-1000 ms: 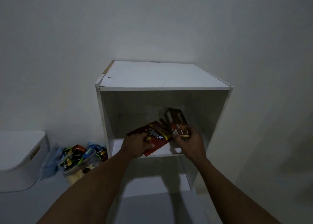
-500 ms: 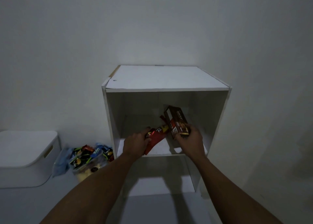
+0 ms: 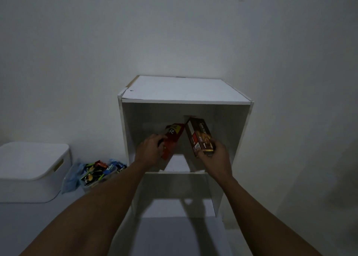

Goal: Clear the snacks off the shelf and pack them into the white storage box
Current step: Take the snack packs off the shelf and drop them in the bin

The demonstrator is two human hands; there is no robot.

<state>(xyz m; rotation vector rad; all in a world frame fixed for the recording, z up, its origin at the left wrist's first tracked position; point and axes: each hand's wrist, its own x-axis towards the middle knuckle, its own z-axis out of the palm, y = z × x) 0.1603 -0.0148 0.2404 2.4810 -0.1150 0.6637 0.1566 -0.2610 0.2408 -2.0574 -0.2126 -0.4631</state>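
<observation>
Red packet (image 3: 173,139), flat earlier, now near-upright.

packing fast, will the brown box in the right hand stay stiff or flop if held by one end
Probably stiff: the brown box shows straight edges though the right hand grips only its lower end. Likely light, since that one-end grip holds it tilted upward. Flat faces suggest it won't roll.

Open shelf (image 3: 182,100) front, unobstructed.
</observation>
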